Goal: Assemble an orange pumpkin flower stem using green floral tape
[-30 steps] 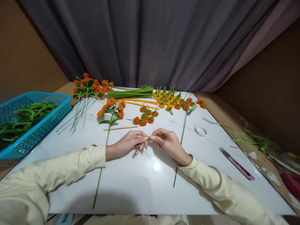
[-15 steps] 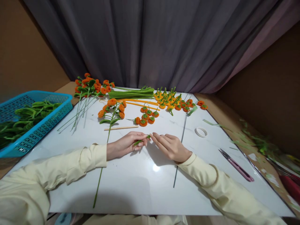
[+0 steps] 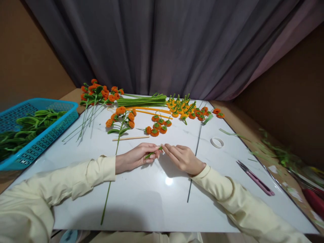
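My left hand [image 3: 138, 156] pinches a short green pipe cleaner [image 3: 149, 155] between thumb and fingers, above the middle of the table. One end of the piece slants down out of the grip. At its other end, the fingertips of my right hand [image 3: 182, 158] are pressed together on the green tip; the right thumb is mostly hidden. Under my left wrist runs the long stem of an orange flower spray [image 3: 117, 143], with leaves near its top. Just beyond my hands lie several loose orange blossoms [image 3: 156, 128] and a thin wooden stick [image 3: 131, 138].
A blue basket [image 3: 50, 133] of green leaves stands left. Farther back are finished orange sprays [image 3: 95, 94], green pipe cleaners [image 3: 143, 101] and yellow blossoms [image 3: 181, 108]. To the right lie a dark wire [image 3: 198, 138], a white tape roll [image 3: 217, 142] and pink-handled snips [image 3: 257, 179].
Both hands stay almost in place on the green pipe cleaner. The right fingers have shifted very slightly left, and the piece has tilted a little.
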Demonstrator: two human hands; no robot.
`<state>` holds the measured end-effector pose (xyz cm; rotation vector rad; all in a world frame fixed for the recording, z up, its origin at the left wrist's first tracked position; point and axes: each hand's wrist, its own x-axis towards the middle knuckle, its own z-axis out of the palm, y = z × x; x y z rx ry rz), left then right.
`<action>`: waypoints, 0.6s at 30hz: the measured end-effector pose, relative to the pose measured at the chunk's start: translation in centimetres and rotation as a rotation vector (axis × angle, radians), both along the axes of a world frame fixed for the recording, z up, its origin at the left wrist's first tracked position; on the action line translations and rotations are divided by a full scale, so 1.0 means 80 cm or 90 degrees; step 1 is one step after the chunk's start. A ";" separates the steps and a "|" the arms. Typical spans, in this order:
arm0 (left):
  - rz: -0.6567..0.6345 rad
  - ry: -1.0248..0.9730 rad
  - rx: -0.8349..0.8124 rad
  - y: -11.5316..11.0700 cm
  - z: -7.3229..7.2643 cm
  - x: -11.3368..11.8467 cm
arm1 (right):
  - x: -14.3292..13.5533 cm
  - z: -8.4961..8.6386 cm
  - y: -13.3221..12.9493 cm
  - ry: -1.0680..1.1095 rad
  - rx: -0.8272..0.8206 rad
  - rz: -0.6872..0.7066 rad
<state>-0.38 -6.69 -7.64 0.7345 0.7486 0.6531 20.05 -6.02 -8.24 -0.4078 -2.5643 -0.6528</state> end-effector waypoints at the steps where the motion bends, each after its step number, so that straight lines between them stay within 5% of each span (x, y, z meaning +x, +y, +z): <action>1: -0.001 0.009 0.013 -0.001 0.000 0.000 | -0.001 -0.001 -0.001 0.010 -0.021 -0.001; 11: 0.005 0.104 0.172 -0.004 0.000 0.002 | -0.013 -0.013 -0.006 0.211 -0.332 -0.023; 18: -0.019 0.181 0.323 -0.012 -0.001 0.001 | -0.018 0.006 -0.008 0.276 -0.537 0.001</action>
